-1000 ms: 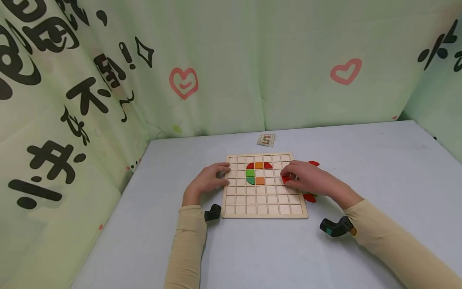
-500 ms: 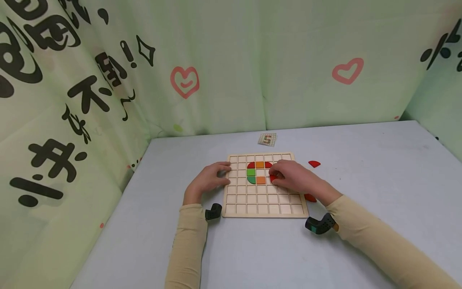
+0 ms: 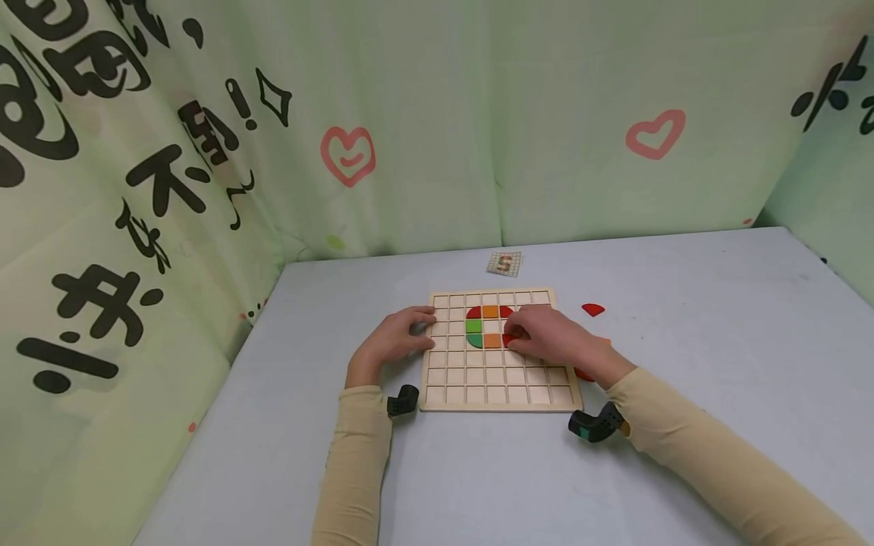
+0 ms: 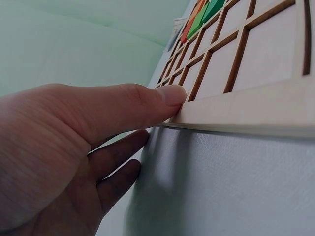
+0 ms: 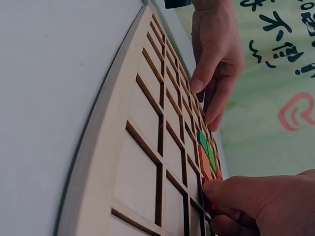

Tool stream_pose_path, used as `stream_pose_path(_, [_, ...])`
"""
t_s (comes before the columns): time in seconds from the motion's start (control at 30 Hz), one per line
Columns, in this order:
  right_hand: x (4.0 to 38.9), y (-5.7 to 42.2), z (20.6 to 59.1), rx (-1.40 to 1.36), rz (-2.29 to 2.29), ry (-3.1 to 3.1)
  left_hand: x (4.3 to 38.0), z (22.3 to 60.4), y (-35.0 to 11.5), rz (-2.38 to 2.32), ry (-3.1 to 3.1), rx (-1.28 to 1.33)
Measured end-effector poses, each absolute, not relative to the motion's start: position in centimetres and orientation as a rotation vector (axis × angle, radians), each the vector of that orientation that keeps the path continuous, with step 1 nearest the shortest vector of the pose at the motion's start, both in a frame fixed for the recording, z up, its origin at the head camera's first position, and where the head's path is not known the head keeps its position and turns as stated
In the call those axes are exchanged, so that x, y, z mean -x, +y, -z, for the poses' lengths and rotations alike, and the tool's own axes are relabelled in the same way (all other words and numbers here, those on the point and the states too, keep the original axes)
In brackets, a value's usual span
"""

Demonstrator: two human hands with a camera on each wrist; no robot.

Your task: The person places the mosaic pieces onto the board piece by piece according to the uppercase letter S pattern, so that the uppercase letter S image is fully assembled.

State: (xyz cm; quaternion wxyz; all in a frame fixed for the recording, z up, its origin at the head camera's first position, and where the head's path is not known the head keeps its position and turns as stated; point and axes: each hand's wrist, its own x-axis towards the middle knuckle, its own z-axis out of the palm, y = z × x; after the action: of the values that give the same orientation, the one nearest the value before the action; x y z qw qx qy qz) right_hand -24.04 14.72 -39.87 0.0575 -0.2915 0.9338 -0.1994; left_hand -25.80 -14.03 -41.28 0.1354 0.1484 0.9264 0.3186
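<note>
A wooden grid board (image 3: 504,377) lies on the table. Set in its upper cells are a rounded red tile (image 3: 474,312), an orange tile (image 3: 489,312), another red tile (image 3: 505,311), a light green tile (image 3: 473,326), a dark green rounded tile (image 3: 474,341) and a lower orange tile (image 3: 492,341). My right hand (image 3: 556,336) pinches a red tile (image 3: 506,340) at the cell right of the lower orange one; the fingers hide most of it. My left hand (image 3: 394,337) touches the board's left edge, its thumb (image 4: 133,105) lying straight against the frame.
A small patterned card (image 3: 504,263) lies behind the board. To its right are a loose red tile (image 3: 593,309) and another red piece (image 3: 583,374), partly hidden by my right hand. A pale green curtain (image 3: 423,91) hangs beyond the table's far edge.
My right hand has moved left over the board with the red tile, from the right-hand cells to beside the lower orange tile. My left hand stays at the edge.
</note>
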Motion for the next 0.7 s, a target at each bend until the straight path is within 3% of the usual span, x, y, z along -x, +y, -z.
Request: stream_pose_path(0.7, [23.95,14.78,39.97,0.872,0.632,2.836,25.65,41.1,-13.98,-0.909,2.696,-0.453])
